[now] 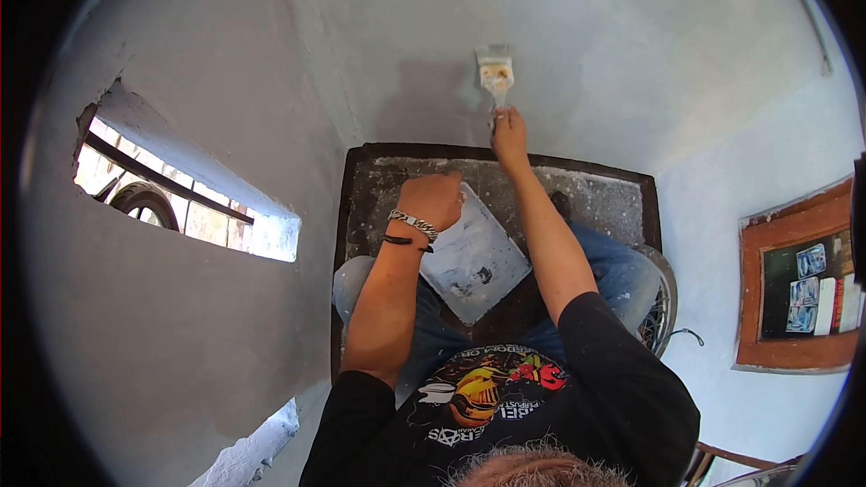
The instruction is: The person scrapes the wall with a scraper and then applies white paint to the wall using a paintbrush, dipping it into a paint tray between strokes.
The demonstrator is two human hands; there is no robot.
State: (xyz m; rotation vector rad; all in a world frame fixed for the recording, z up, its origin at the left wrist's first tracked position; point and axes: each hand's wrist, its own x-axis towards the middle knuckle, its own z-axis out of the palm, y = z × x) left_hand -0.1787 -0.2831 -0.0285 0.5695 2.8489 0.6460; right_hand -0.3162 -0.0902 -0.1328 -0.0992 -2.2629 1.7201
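My right hand [510,137] is closed round the handle of a flat paintbrush [496,77], reaching forward with the bristles up against the pale wall [595,45]. Whitish paint smears the brush's ferrule. My left hand [431,203], with a chain bracelet and a dark cord on its wrist, grips the upper edge of a square, paint-coated tray [478,266]. The tray hangs tilted in front of my lap, a dark patch showing in the paint near its lower corner. The fingers of this hand are partly hidden behind its back.
Beneath me, a dark-edged floor [595,191] is spattered with white. A grey wall [198,325] on the left has a slot opening [162,176] with bars and a wheel behind it. On the right wall is a wooden-framed window [749,289]. A spoked wheel [666,302] stands by my right leg.
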